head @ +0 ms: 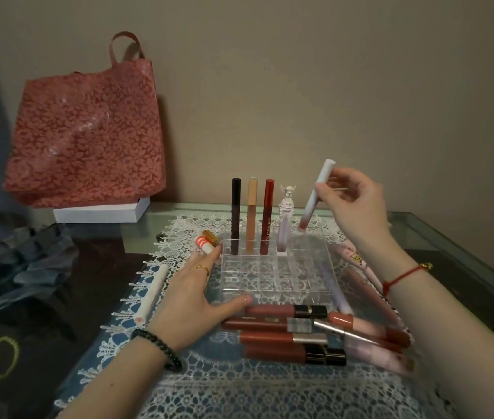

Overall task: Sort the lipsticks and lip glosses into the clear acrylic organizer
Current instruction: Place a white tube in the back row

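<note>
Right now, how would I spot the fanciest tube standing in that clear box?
Find the clear acrylic organizer on the lace mat. Four tubes stand in its far row; the lilac tube is rightmost. Only it has a horned figurine cap; its neighbours, the dark tube, beige tube and red tube, are plain.

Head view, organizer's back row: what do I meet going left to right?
Dark brown tube → beige tube → red tube → pale lilac tube with a figurine cap → white tube with a red end, tilted, pinched by the right hand above the organizer's right end.
</note>
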